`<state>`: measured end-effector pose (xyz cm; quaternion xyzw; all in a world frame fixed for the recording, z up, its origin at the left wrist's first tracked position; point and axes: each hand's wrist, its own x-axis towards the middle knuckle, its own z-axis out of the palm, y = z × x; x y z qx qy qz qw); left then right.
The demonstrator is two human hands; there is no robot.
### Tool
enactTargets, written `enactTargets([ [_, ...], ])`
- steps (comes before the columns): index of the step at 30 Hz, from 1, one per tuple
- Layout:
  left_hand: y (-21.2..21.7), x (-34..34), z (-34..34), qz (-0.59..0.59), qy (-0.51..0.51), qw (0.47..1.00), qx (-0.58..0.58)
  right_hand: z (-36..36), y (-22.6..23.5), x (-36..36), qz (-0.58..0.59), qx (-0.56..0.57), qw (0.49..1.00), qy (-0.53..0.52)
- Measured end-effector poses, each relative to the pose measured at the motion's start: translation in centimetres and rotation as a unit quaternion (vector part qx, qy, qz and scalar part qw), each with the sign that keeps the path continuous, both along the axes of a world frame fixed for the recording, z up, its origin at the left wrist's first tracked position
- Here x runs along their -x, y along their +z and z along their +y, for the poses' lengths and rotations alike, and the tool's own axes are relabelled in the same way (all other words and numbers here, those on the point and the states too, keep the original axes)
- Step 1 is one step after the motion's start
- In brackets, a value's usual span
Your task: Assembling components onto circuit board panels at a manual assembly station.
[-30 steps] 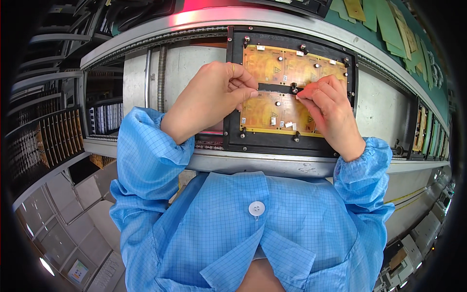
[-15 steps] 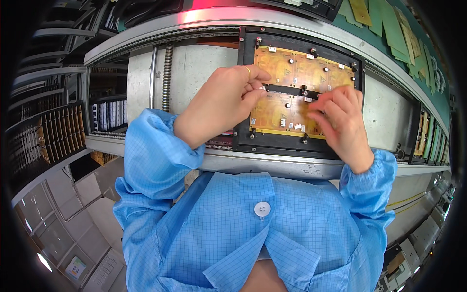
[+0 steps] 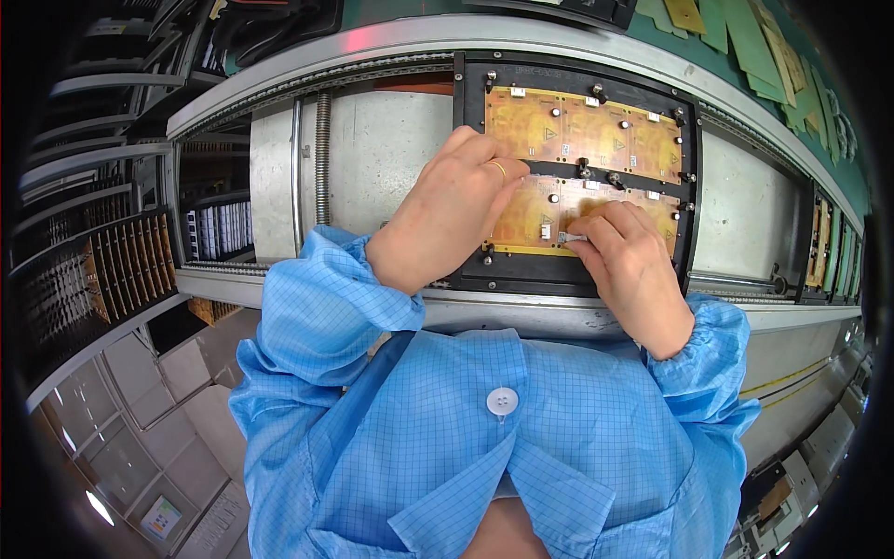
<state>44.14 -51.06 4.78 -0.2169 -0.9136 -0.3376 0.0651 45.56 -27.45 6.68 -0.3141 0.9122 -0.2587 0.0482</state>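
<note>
A black carrier frame sits on a conveyor rail and holds two yellow circuit boards, one above the other, with small white and black parts on them. My left hand rests flat on the left part of the lower board, fingers together, a ring on one finger. My right hand pinches a small white component between thumb and fingertips, low on the lower board. Both arms wear blue sleeves.
The metal conveyor rails curve across the view, with a threaded rod at the left. Racks of slotted boards stand at the far left. Green boards lie at the top right. Another carrier sits at the right.
My right hand has dropped from the black bar between the boards to the lower board, pinching a small white part. My left hand has slid down and lies flatter.
</note>
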Motion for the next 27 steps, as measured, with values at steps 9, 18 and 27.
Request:
enactTargets([
  [9,-0.3,0.2,0.2,0.004,-0.01,1.0,-0.004,1.9,0.9,1.1,0.0,0.064,0.997,-0.038],
  [18,-0.5,0.5,0.2,-0.024,-0.018,1.0,-0.008,2.6,2.6,3.0,-0.013,0.097,0.991,-0.09],
  [27,-0.4,0.0,0.9,-0.003,-0.012,1.0,0.001,-3.7,6.0,17.2,0.192,0.077,0.978,0.023],
])
